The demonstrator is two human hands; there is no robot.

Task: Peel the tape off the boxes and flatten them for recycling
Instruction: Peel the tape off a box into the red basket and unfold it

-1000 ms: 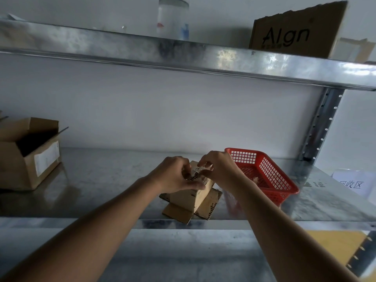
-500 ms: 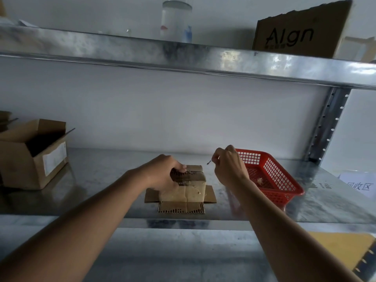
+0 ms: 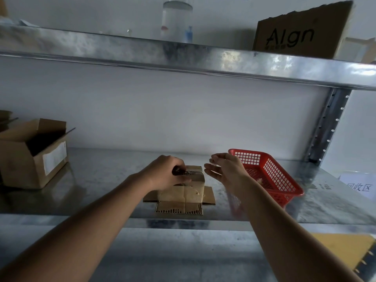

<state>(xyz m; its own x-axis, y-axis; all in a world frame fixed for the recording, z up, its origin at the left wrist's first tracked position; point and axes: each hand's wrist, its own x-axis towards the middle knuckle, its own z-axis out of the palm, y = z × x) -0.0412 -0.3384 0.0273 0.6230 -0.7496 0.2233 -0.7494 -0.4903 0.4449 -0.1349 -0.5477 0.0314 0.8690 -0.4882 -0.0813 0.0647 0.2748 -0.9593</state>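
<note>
Cardboard box [image 3: 183, 190], small with its bottom flaps splayed flat, stands near the front edge of the metal shelf [image 3: 101, 180]; a red basket [image 3: 270, 176] sits just to its right. Left hand [image 3: 164, 174] grips the box's top, fingers curled over it. Right hand [image 3: 225, 169] hovers between box and basket, fingers loose and spread, grasping nothing I can make out.

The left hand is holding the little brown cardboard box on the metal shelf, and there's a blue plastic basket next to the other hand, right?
Not quite: the plastic basket is red, not blue, as the head view shows. The rest holds: the left hand holds the little brown cardboard box on the metal shelf, and the basket sits beside the right hand.
</note>
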